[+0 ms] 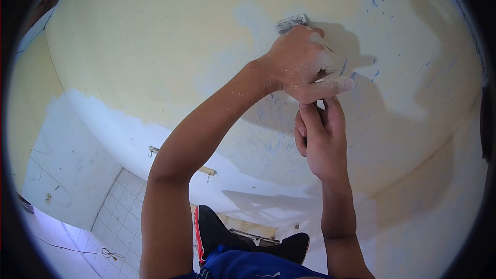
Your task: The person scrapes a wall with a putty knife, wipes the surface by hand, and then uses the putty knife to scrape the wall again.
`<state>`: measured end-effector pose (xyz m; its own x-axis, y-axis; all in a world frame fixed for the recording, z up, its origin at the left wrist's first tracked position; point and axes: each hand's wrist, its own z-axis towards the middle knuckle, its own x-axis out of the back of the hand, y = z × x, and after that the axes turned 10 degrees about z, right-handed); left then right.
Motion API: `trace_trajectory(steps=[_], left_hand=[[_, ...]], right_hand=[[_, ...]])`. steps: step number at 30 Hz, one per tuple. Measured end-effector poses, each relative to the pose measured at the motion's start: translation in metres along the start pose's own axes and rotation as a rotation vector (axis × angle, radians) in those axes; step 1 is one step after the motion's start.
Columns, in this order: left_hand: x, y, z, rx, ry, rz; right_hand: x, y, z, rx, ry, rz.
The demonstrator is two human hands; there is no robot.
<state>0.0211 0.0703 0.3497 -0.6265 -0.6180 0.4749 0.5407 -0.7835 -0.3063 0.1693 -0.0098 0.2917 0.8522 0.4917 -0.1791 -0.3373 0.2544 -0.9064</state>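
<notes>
My left hand point(306, 64), dusted with white powder, is closed around a flat grey scraper point(292, 22) smeared with white. The scraper's edge shows above my knuckles, close against the wall; the rest of it is hidden in my fist. Just below, my right hand point(324, 137) is closed, its fingertips meeting the underside of my left hand. A small dark piece shows between the right fingers, too hidden to name. The cream wall point(170, 36) carries pale patches and blue flecks around both hands.
Below are my dark shoes point(214, 232) with red soles, beside a narrow bar point(253, 236). A wooden strip with hooks point(208, 171) is on the lower wall. White floor tiles point(121, 201), a loose cable point(108, 253) and a wall socket point(48, 198) lie to the left.
</notes>
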Motion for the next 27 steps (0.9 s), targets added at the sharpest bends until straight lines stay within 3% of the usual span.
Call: trace_trajectory(steps=[17, 20, 22, 27], left_hand=[[0.001, -0.003, -0.005, -0.002, -0.074, 0.045], [-0.001, 0.003, -0.008, -0.050, 0.009, 0.053], [0.002, 0.007, -0.010, -0.009, -0.153, 0.043], [0.012, -0.008, -0.001, -0.009, -0.115, -0.013]], right_hand=[[-0.006, 0.013, 0.000, 0.006, 0.020, 0.082], [-0.006, 0.021, -0.007, 0.024, 0.035, 0.127], [-0.007, 0.024, -0.010, 0.032, 0.042, 0.137], [-0.019, 0.008, 0.002, 0.050, 0.030, 0.137]])
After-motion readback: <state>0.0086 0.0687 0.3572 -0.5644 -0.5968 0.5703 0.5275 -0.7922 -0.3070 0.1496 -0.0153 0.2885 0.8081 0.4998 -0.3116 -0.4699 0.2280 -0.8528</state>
